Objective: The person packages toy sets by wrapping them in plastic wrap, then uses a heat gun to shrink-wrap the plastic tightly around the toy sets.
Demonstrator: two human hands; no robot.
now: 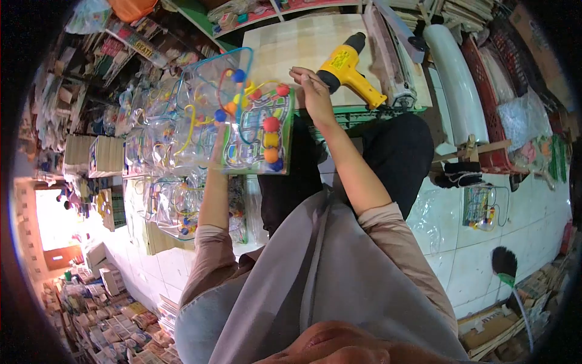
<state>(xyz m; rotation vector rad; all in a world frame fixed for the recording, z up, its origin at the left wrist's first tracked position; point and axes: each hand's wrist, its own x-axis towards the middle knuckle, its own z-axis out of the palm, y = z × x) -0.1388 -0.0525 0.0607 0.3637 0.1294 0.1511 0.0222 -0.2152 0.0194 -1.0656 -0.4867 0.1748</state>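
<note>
A bead-maze toy (257, 130) with a green base, bent coloured wires and round beads is held up in front of me, wrapped in clear plastic. My left hand (217, 144) grips it from behind on the left side, mostly hidden by the toy and wrap. At the toy's upper right corner my right hand (313, 88) has its fingertips pinched on the edge. A yellow heat gun (348, 67) lies on a pale board (297, 42) just beyond my right hand.
Stacks of wrapped bead-maze toys (163, 139) stand at the left. A white film roll (456, 79) and a sealing machine (394, 57) lie past the board. One more toy (482, 206) and a brush (504, 264) sit on the white tiled floor (533, 224).
</note>
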